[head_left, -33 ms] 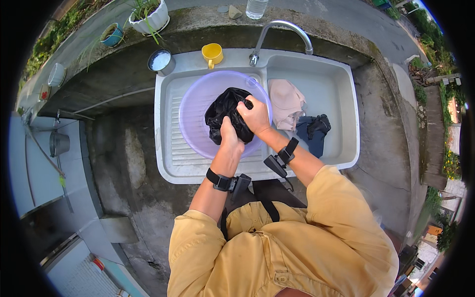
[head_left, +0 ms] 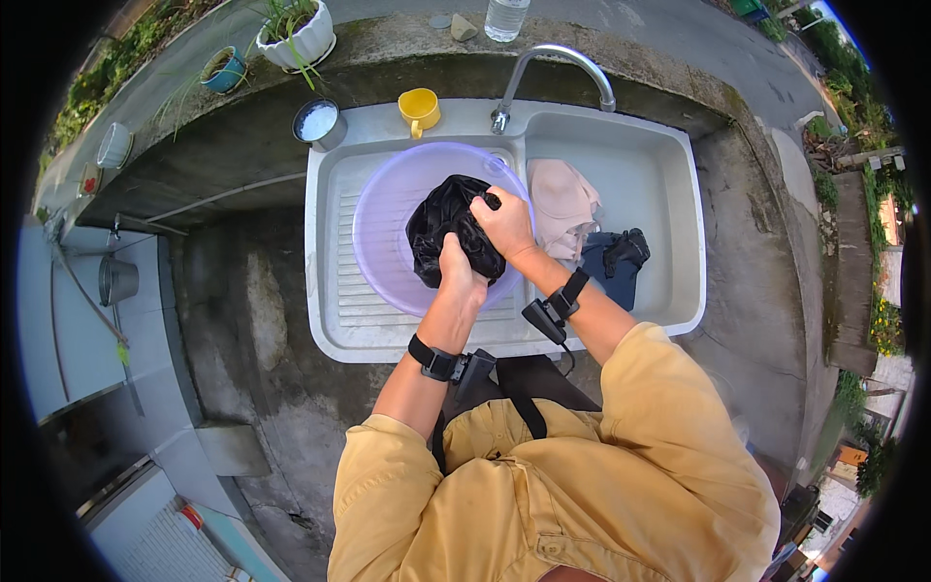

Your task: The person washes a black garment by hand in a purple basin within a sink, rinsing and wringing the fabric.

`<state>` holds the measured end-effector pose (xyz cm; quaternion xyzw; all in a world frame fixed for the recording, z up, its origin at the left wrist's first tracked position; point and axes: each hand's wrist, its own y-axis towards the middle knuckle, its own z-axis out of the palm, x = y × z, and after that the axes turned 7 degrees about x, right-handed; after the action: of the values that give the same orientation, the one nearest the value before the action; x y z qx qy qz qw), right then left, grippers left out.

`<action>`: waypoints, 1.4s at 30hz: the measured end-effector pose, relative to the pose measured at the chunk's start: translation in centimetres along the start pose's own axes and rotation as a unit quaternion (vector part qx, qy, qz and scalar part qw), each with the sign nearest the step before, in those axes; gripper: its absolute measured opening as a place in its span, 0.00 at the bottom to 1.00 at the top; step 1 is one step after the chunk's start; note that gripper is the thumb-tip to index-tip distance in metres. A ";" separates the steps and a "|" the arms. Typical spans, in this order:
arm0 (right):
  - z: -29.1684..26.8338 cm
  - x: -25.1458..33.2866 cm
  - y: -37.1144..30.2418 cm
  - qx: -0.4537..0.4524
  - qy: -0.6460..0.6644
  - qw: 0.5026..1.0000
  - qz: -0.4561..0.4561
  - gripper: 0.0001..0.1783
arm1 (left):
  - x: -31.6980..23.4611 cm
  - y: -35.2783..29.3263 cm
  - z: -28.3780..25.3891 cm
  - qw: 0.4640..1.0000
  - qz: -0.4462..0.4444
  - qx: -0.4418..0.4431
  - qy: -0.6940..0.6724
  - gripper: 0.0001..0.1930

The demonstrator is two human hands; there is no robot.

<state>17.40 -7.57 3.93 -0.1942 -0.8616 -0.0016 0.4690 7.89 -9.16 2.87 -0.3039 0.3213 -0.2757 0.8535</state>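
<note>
A bunched black garment (head_left: 438, 231) is gathered over the translucent purple basin (head_left: 380, 254), which rests on the ribbed left part of the sink. My left hand (head_left: 460, 272) grips the near side of the cloth, thumb on top and fingers beneath, partly hidden. Closed in a fist round a fold at the garment's right side is my right hand (head_left: 506, 225). In the sink bowl just right of the basin lie a pale pink garment (head_left: 561, 206) and, nearer me, a dark blue garment with a black part (head_left: 613, 272).
A curved metal tap (head_left: 555, 56) stands at the back of the grey sink (head_left: 669, 223). On the rear ledge are a yellow cup (head_left: 419, 105) and a metal cup of white stuff (head_left: 318, 123). Behind, a low wall carries potted plants (head_left: 293, 44) and a clear bottle (head_left: 505, 19).
</note>
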 end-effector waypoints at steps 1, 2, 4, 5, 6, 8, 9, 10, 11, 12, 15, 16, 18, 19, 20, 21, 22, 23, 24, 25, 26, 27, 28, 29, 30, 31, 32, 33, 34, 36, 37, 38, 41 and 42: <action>0.6 1.0 -0.3 0.005 0.003 1.000 -0.005 0.13 | 0.0 0.0 -0.2 0.999 0.004 0.008 -0.031 0.22; 1.5 2.5 -2.0 -0.038 0.005 0.998 -0.055 0.13 | -0.7 0.3 -0.8 0.998 -0.009 0.039 -0.042 0.21; 3.3 6.9 -6.0 -0.064 0.045 0.982 -0.174 0.13 | -3.8 1.5 -5.6 0.934 0.013 0.339 -0.110 0.18; 2.8 6.8 -5.7 -0.068 0.101 0.975 -0.185 0.12 | -4.7 1.1 -4.0 0.964 0.013 0.250 -0.085 0.20; 1.4 6.3 -3.9 -0.032 0.169 0.969 -0.179 0.10 | -5.3 0.6 -2.2 0.980 0.042 0.191 -0.026 0.19; -2.4 6.4 -1.7 0.036 0.242 0.956 -0.159 0.09 | -7.9 -2.4 2.6 0.979 0.093 0.170 0.055 0.17; -3.6 7.0 -1.4 0.073 0.269 0.948 -0.153 0.08 | -9.2 -3.6 3.8 0.969 0.120 0.206 0.070 0.17; -4.3 7.6 -1.4 0.079 0.268 0.941 -0.192 0.09 | -10.5 -3.6 4.1 0.950 0.161 0.242 0.113 0.18; -4.9 7.9 -1.3 0.085 0.265 0.933 -0.230 0.12 | -11.4 -3.8 4.0 0.944 0.192 0.234 0.135 0.16; -5.5 7.7 -1.3 0.084 0.266 0.932 -0.232 0.12 | -11.5 -4.1 4.2 0.932 0.226 0.230 0.166 0.16; -6.3 6.7 -1.2 0.198 0.306 0.910 -0.198 0.29 | -10.2 -3.5 4.0 0.871 0.328 0.168 0.325 0.20; -5.6 5.8 -0.7 0.254 0.285 0.916 -0.126 0.36 | -9.4 -2.2 2.7 0.842 0.323 0.132 0.412 0.26; -3.5 4.1 0.4 0.316 0.174 0.932 -0.017 0.50 | -5.2 -1.2 0.8 0.728 0.340 0.069 0.591 0.34; -3.1 3.4 0.7 0.284 0.194 0.939 0.003 0.48 | -4.7 -1.4 0.7 0.726 0.307 0.193 0.584 0.33; -2.9 2.1 1.2 0.277 0.194 0.941 -0.020 0.43 | -4.7 -1.5 0.2 0.823 0.192 0.217 0.489 0.31; -2.7 0.8 1.8 0.271 0.193 0.942 -0.044 0.39 | -4.9 -1.5 -0.3 0.893 0.071 0.233 0.378 0.29; -2.4 -0.4 2.4 0.252 0.093 0.963 -0.031 0.29 | -5.3 -1.5 -0.4 0.951 0.018 0.133 0.280 0.27; -1.3 0.5 1.7 0.192 0.026 0.976 -0.096 0.21 | -6.8 -0.6 -1.8 0.975 -0.028 0.036 0.218 0.29; -0.5 1.3 0.8 0.212 -0.037 0.967 -0.135 0.19 | -8.0 0.3 -3.1 0.986 -0.075 0.035 0.147 0.29; -0.1 2.9 -0.4 0.233 -0.101 0.952 -0.170 0.18 | -8.6 0.8 -3.7 0.989 -0.124 0.033 0.074 0.29; 0.1 3.6 -1.7 0.223 -0.133 0.942 -0.212 0.16 | -8.5 0.7 -3.0 0.984 -0.104 0.131 0.065 0.29; 0.9 5.1 -3.3 0.218 -0.159 0.927 -0.262 0.14 | -9.2 1.4 -3.7 0.973 -0.121 0.183 0.075 0.25; 0.9 6.1 -4.1 0.228 -0.169 0.933 -0.222 0.13 | -8.1 0.7 -3.5 0.973 -0.067 0.195 0.100 0.23; 2.0 7.7 -5.3 0.159 -0.133 0.943 -0.260 0.11 | -7.7 2.4 -6.5 0.961 -0.064 0.268 0.031 0.21; 3.7 8.0 -4.9 0.110 -0.067 0.957 -0.258 0.11 | -7.4 4.2 -9.4 0.936 -0.071 0.343 -0.036 0.19; 6.0 7.4 -4.3 0.062 0.002 0.967 -0.249 0.12 | -7.3 5.9 -12.2 0.902 -0.086 0.412 -0.092 0.17; 5.2 2.7 -0.8 -0.016 -0.016 0.979 -0.204 0.13 | -3.4 5.2 -7.5 0.980 -0.064 0.184 -0.044 0.18; 4.0 -0.6 1.3 0.035 -0.037 0.990 -0.129 0.12 | -1.5 3.1 -2.7 0.998 -0.015 -0.057 0.019 0.18; 4.3 -0.8 1.1 0.018 -0.038 0.987 -0.153 0.12 | -1.7 2.3 -2.1 0.998 -0.022 -0.047 0.027 0.19; 6.0 0.9 -0.9 -0.012 -0.044 0.975 -0.219 0.11 | -4.1 4.2 -5.7 0.997 -0.037 0.066 -0.009 0.15; 6.5 4.9 -3.8 0.061 -0.037 0.963 -0.259 0.09 | -5.9 5.1 -10.8 0.980 -0.050 0.190 -0.040 0.15; 6.0 4.7 -3.8 0.072 -0.026 0.959 -0.272 0.09 | -5.4 4.8 -9.5 0.989 -0.021 0.148 -0.014 0.14; 4.8 0.3 0.6 0.063 0.055 0.968 -0.238 0.10 | -4.0 3.0 -3.1 0.995 0.040 -0.064 0.058 0.11; 4.1 -0.5 2.6 0.055 0.028 0.976 -0.211 0.10 | -3.9 2.3 -1.3 0.996 0.032 -0.059 0.056 0.12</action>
<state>15.25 -4.60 0.77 0.0180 -0.8682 -0.0581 0.4924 5.12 -5.45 1.97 -0.3274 0.3944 -0.2452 0.8229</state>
